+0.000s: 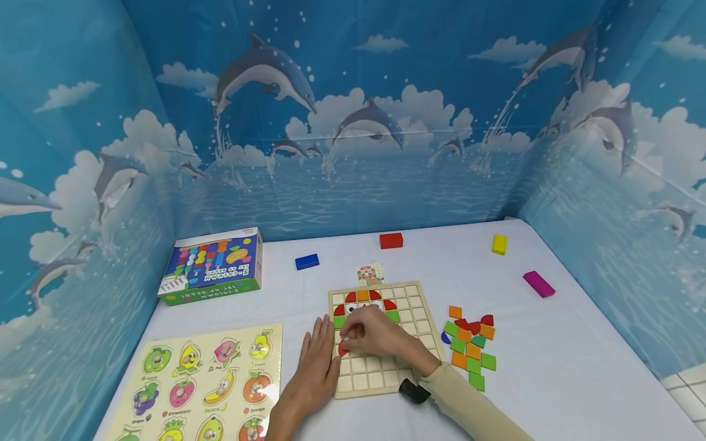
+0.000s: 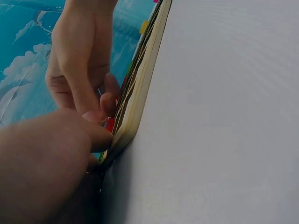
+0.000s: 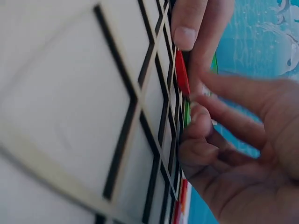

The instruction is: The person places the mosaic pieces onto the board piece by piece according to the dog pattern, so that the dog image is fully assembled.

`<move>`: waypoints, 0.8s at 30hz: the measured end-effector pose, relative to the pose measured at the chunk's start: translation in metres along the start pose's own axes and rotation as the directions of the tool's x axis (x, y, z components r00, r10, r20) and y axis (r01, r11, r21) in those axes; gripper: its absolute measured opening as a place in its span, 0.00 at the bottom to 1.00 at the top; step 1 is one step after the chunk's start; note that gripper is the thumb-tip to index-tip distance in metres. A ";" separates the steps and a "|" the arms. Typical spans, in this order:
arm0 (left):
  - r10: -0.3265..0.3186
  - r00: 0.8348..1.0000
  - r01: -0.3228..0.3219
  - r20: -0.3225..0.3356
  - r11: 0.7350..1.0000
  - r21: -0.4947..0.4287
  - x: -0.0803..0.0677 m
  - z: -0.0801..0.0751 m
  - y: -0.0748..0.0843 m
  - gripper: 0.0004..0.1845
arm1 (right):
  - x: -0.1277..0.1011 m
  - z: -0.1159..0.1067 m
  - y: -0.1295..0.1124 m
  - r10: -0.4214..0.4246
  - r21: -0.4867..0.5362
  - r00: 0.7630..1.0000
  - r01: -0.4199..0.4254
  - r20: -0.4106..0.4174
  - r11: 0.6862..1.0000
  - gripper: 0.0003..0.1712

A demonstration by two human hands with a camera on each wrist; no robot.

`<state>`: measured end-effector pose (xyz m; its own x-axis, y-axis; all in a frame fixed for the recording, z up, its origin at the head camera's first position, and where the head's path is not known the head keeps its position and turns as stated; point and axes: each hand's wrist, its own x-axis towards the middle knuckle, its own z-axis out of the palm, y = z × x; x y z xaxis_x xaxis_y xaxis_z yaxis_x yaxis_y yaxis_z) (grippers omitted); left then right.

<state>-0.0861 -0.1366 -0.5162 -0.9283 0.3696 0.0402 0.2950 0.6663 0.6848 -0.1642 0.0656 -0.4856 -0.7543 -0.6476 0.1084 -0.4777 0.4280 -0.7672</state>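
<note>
Two hands worked at a wooden grid puzzle board on a white table.

The right hand (image 1: 368, 334) hovered over the wooden grid board (image 1: 379, 376), its fingers curled and pinching a red piece (image 1: 343, 349) at the board's left side, just below the red, orange and green pieces already set in the upper rows. The left hand (image 1: 318, 358) lay flat with straight fingers against the board's left edge, touching it. A heap of loose coloured tiles (image 1: 470, 352) lay right of the board; a fruit peg puzzle (image 1: 204, 383) lay to the left.
</note>
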 end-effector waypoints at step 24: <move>0.017 1.000 -0.017 -0.015 1.000 -0.014 0.000 0.005 -0.007 0.38 | 0.000 0.002 -0.010 -0.041 -0.195 0.994 0.060 0.101 0.979 0.10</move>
<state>-0.0868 -0.1381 -0.5248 -0.9264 0.3712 0.0630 0.3079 0.6505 0.6943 -0.1582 0.0602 -0.4795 -0.6846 -0.7250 0.0752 -0.6009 0.5030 -0.6212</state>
